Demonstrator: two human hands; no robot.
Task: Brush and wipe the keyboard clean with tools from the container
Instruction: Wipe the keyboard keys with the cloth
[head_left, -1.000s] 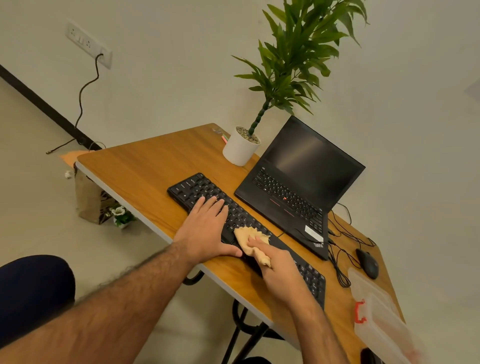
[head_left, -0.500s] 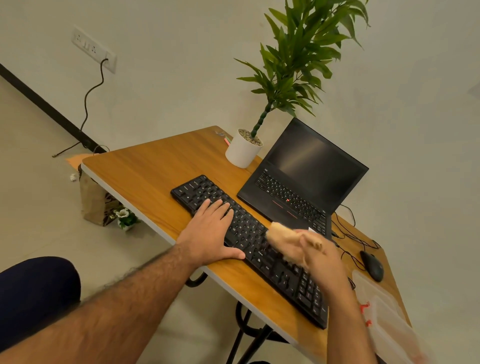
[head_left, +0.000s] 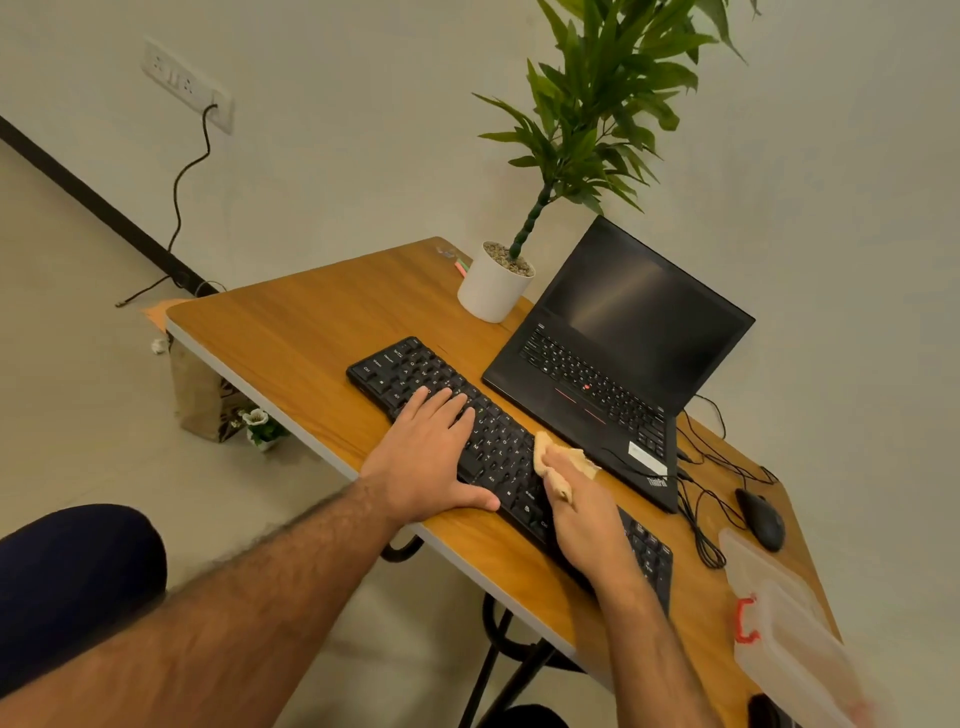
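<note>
A black keyboard (head_left: 498, 447) lies diagonally on the wooden table (head_left: 291, 343). My left hand (head_left: 426, 457) rests flat on its left-middle keys, fingers straight and thumb along the front edge. My right hand (head_left: 582, 519) grips a crumpled tan cloth (head_left: 550, 457) and presses it on the keys right of centre. The clear plastic container (head_left: 779, 623) with a red latch sits at the table's right end, near the front edge.
An open black laptop (head_left: 613, 353) stands just behind the keyboard. A white potted plant (head_left: 493, 286) is at the back. A black mouse (head_left: 761, 519) and tangled cables (head_left: 701, 493) lie right of the laptop. A paper bag (head_left: 202, 400) stands on the floor under the table's left end.
My right hand lifted the cloth off the keys and swung right, then came back down onto the keyboard's middle. My left hand stayed in place.
</note>
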